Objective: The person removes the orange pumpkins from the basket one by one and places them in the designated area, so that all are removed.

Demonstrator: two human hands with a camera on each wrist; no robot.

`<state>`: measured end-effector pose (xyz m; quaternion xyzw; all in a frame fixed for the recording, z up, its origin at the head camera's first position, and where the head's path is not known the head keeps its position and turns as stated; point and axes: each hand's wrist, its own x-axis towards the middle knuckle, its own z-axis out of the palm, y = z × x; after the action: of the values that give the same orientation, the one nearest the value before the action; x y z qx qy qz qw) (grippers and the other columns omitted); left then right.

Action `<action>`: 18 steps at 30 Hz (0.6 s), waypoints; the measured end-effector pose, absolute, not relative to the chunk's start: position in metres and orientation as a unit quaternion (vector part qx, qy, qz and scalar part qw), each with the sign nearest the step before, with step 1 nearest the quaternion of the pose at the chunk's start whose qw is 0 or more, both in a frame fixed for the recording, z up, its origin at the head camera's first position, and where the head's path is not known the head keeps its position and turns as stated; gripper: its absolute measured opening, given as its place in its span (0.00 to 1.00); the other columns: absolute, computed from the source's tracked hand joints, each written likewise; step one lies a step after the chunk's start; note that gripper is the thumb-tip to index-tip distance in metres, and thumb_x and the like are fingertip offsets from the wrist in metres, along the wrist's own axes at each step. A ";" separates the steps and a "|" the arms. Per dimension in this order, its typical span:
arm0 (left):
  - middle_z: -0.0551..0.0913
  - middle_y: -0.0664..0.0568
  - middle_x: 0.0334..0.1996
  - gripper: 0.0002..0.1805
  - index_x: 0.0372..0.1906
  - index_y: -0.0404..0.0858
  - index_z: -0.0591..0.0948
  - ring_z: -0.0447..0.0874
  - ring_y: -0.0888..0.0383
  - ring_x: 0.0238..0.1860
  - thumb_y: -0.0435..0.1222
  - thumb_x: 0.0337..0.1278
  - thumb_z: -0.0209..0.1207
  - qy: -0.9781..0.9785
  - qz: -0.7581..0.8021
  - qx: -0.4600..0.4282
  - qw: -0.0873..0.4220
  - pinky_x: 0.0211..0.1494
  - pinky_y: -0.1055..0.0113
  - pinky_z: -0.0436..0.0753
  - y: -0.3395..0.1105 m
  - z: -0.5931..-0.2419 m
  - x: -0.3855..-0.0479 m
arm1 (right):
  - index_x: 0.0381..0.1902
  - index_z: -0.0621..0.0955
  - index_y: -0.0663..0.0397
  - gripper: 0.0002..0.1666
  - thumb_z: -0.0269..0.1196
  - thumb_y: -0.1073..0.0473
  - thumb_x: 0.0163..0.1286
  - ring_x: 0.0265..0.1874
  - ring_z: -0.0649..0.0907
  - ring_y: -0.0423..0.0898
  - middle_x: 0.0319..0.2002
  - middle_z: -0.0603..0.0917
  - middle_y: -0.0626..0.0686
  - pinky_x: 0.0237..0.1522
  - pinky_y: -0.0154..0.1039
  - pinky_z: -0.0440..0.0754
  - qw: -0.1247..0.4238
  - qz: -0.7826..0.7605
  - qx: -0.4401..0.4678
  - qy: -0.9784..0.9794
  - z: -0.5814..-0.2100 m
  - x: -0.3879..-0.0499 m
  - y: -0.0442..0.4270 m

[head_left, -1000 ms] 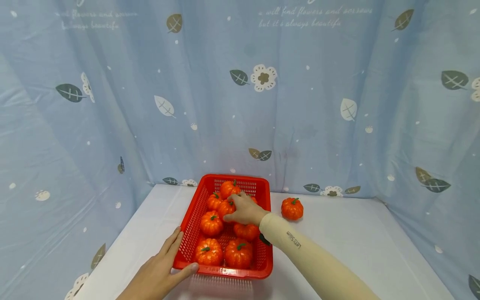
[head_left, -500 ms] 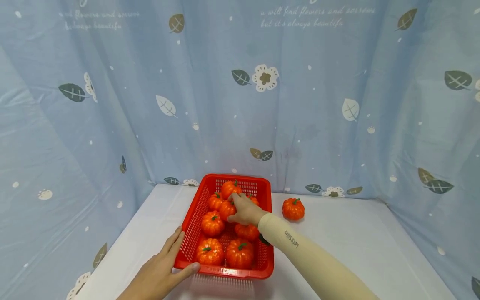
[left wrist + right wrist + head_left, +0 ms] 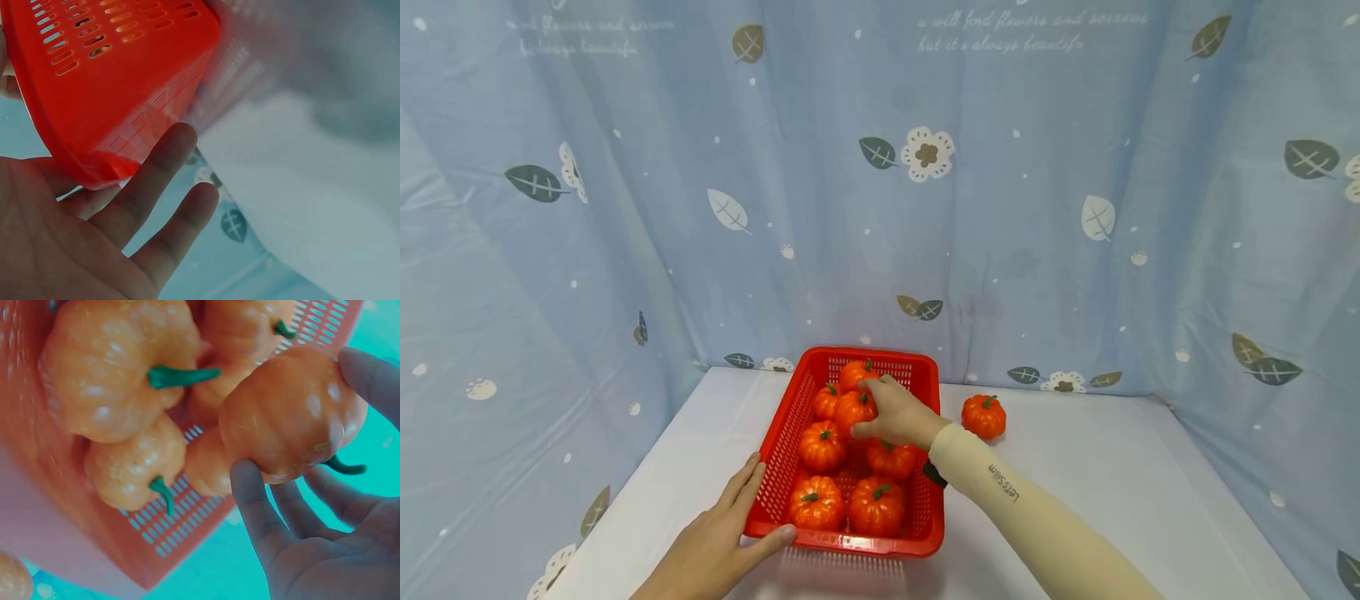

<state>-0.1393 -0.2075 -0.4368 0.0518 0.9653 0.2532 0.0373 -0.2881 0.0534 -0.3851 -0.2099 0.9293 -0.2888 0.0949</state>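
since the frame half a second ago, the right hand (image 3: 901, 417) and the pumpkin it holds appear to have risen slightly, with the wrist swung a little outward; the left hand (image 3: 709, 546) and the basket (image 3: 850, 544) look unmoved.

the right hand's thumb and fingers are parted just to the width of the held pumpkin (image 3: 294, 415) and pinch it by its sides, its green stem (image 3: 347, 466) free of the fingertips. that pumpkin is over the middle of the basket, close to its neighbours. the left hand is spread, fingers straight against the basket's side and thumb on the near rim, steadying it rather than clutching it.

to do this well, i'd keep the pinch around the widest part, as the glossy skin may be slippery, and move upward before going sideways so the load clears the back pumpkin (image 3: 857, 374) and the rim. light left-hand pressure should be enough to stop the basket sliding on the surface (image 3: 1097, 492), where a loose pumpkin (image 3: 983, 417) sits beyond the right wall.

the right hand and sleeve (image 3: 1045, 521) hide part of the basket's right side, so a full count of pumpkins isn't safe. whether the held one touches anything beneath is unclear, and the left wrist view cuts off most of the basket.
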 end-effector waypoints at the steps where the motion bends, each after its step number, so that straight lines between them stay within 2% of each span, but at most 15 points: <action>1: 0.50 0.48 0.81 0.61 0.82 0.39 0.52 0.75 0.39 0.64 0.73 0.54 0.56 0.966 0.252 0.051 0.038 0.53 0.39 0.81 -0.208 -0.437 -0.139 | 0.72 0.71 0.55 0.44 0.75 0.48 0.63 0.64 0.74 0.54 0.70 0.68 0.60 0.64 0.50 0.75 0.091 -0.292 -0.214 0.928 -0.383 -0.288 0.054; 4: 0.51 0.48 0.81 0.62 0.81 0.39 0.53 0.75 0.39 0.64 0.73 0.53 0.56 0.966 0.251 0.047 0.040 0.53 0.39 0.82 -0.209 -0.437 -0.139 | 0.70 0.74 0.54 0.42 0.75 0.49 0.62 0.61 0.75 0.53 0.67 0.70 0.59 0.61 0.48 0.77 0.081 -0.303 -0.225 0.923 -0.378 -0.286 0.057; 11: 0.52 0.47 0.80 0.61 0.81 0.38 0.53 0.75 0.39 0.64 0.73 0.54 0.56 0.965 0.253 0.049 0.044 0.53 0.39 0.82 -0.208 -0.437 -0.139 | 0.68 0.76 0.49 0.40 0.76 0.45 0.61 0.62 0.74 0.52 0.67 0.71 0.55 0.59 0.49 0.78 0.049 -0.324 -0.237 0.915 -0.370 -0.283 0.070; 18: 0.53 0.46 0.80 0.62 0.81 0.36 0.55 0.75 0.38 0.64 0.73 0.53 0.57 0.966 0.249 0.050 0.039 0.53 0.38 0.81 -0.208 -0.437 -0.139 | 0.68 0.76 0.48 0.40 0.76 0.45 0.60 0.54 0.78 0.50 0.62 0.74 0.52 0.57 0.48 0.78 -0.017 -0.343 -0.243 0.907 -0.359 -0.279 0.090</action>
<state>-0.1391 -0.2080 -0.4371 0.0504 0.9663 0.2495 0.0390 -0.2792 0.0895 -0.3588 -0.2434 0.9071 -0.3430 -0.0173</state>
